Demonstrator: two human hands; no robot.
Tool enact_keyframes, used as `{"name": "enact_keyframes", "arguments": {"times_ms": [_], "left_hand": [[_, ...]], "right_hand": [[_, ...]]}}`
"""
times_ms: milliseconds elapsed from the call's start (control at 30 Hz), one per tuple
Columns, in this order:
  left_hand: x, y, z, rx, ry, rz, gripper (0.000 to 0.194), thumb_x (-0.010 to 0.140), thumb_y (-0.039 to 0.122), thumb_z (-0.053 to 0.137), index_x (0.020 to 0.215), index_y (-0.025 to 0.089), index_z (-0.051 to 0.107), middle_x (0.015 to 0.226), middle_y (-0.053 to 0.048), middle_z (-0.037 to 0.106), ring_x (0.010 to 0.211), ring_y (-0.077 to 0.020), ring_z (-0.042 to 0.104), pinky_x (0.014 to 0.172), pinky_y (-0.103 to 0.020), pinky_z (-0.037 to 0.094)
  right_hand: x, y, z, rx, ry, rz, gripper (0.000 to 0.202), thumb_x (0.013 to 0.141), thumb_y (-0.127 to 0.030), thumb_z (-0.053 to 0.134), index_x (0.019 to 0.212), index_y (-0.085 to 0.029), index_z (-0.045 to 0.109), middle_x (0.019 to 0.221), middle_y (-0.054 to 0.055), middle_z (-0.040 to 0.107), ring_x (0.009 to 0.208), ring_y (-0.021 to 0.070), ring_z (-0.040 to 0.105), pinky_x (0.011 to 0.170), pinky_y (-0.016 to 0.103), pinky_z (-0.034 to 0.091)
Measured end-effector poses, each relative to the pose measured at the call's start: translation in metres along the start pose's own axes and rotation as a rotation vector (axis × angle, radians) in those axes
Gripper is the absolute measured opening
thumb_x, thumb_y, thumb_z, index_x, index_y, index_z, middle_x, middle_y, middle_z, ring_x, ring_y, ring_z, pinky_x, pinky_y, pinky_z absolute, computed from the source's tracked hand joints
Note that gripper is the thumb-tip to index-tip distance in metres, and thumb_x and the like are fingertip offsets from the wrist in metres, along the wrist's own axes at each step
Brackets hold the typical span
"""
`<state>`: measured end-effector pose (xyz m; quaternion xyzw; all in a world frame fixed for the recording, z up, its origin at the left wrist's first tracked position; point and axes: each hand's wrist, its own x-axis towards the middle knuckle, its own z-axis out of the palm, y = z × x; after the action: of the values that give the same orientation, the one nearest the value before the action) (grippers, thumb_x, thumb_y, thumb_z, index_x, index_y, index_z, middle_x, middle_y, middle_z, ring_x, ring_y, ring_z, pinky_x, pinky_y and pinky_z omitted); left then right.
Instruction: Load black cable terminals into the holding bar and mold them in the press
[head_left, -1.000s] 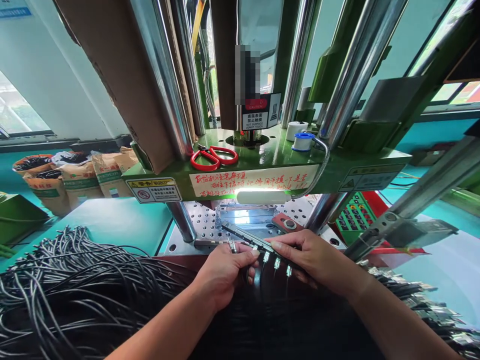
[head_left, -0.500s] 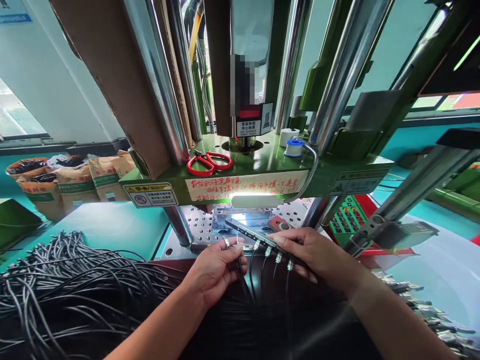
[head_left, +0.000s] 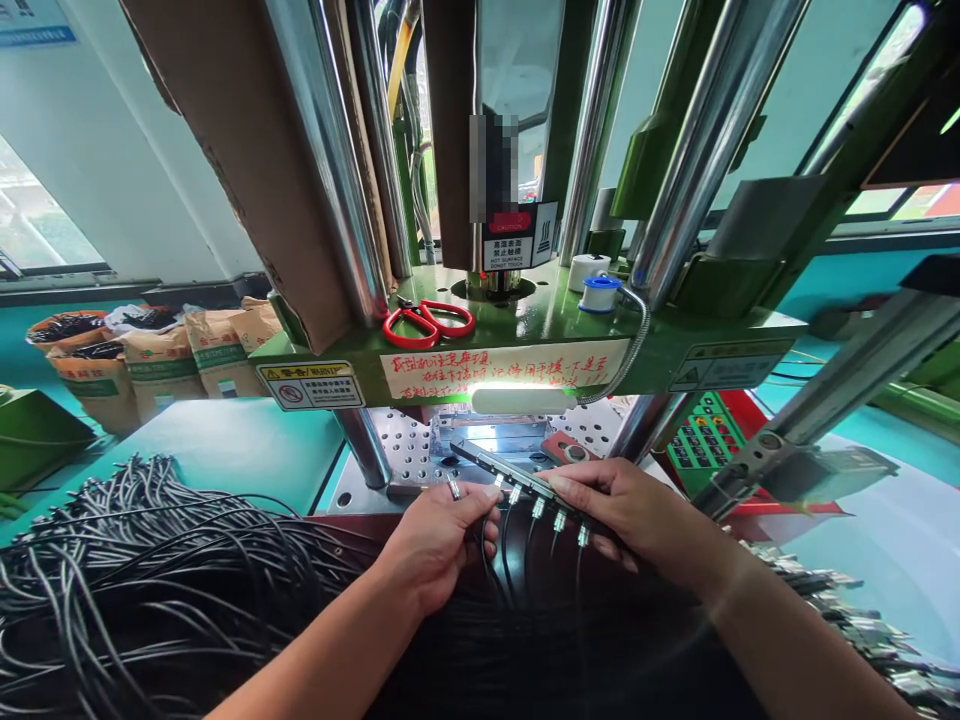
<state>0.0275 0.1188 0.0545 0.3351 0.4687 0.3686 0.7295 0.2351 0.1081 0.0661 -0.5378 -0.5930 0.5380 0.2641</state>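
Note:
My right hand (head_left: 611,500) grips the right part of a dark metal bar (head_left: 499,467), which slants down to the right below the press. Several silver connectors (head_left: 560,520) sit along the bar's lower edge, with thin black cables hanging from them. My left hand (head_left: 442,540) pinches a cable connector (head_left: 498,483) between thumb and forefinger, right at the bar's lower left edge. A second silver connector (head_left: 454,488) sticks up between the fingers of my left hand. Its cable is mostly hidden by the hand.
A green press (head_left: 525,330) stands ahead, with red-handled snips (head_left: 427,322) and a solder spool (head_left: 600,294) on its ledge. Black cables (head_left: 150,560) pile up at the left. Connector ends (head_left: 862,610) lie at the right, below a green button panel (head_left: 705,440).
My left hand has brought one connector up against the bar's lower edge; before, it was a little left of it. The whole view has shifted slightly.

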Motion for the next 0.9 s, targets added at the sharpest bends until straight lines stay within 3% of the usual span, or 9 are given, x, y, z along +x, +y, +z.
{"name": "enact_keyframes", "arguments": {"times_ms": [267,500,667,800,900], "left_hand": [[0.003,-0.003,-0.002,-0.007,0.006,0.021,0.014,0.076,0.021,0.067,0.07,0.011,0.059,0.062,0.001,0.052,0.051,-0.006,0.047,0.047,-0.018,0.04],[0.001,-0.001,-0.002,-0.027,-0.032,-0.001,0.013,0.081,0.017,0.061,0.07,0.009,0.059,0.063,0.0,0.05,0.051,-0.0051,0.047,0.048,-0.016,0.041],[-0.001,0.005,-0.004,-0.08,-0.088,-0.017,0.003,0.083,0.011,0.058,0.081,0.01,0.06,0.076,-0.002,0.056,0.066,-0.0089,0.057,0.066,-0.023,0.053],[0.003,0.01,-0.01,-0.078,0.089,0.047,0.011,0.085,0.008,0.056,0.094,0.013,0.059,0.078,-0.001,0.057,0.065,-0.0079,0.058,0.067,-0.024,0.055],[0.005,0.012,-0.012,-0.047,0.156,0.069,0.006,0.085,0.01,0.056,0.09,0.013,0.058,0.075,-0.001,0.057,0.06,-0.0069,0.058,0.06,-0.02,0.053]], "right_hand": [[-0.001,-0.003,0.001,-0.03,-0.037,-0.025,0.047,0.087,-0.057,0.05,0.114,-0.02,0.064,0.04,-0.009,0.038,0.032,0.0067,0.036,0.027,0.012,0.029],[-0.002,-0.001,0.001,-0.062,-0.053,-0.055,0.045,0.088,-0.056,0.049,0.112,-0.021,0.066,0.039,-0.009,0.037,0.031,0.0066,0.034,0.027,0.012,0.025],[-0.002,-0.002,-0.007,-0.004,0.001,-0.006,0.044,0.085,-0.057,0.052,0.101,-0.02,0.068,0.043,-0.009,0.037,0.033,0.0063,0.035,0.027,0.012,0.027],[-0.002,0.0,-0.012,0.038,0.035,-0.012,0.041,0.084,-0.053,0.055,0.108,-0.021,0.066,0.053,-0.006,0.044,0.036,0.0054,0.039,0.027,0.012,0.029],[-0.002,0.001,-0.012,0.039,0.019,-0.024,0.042,0.085,-0.052,0.055,0.111,-0.021,0.066,0.054,-0.006,0.044,0.035,0.0047,0.038,0.027,0.011,0.029]]}}
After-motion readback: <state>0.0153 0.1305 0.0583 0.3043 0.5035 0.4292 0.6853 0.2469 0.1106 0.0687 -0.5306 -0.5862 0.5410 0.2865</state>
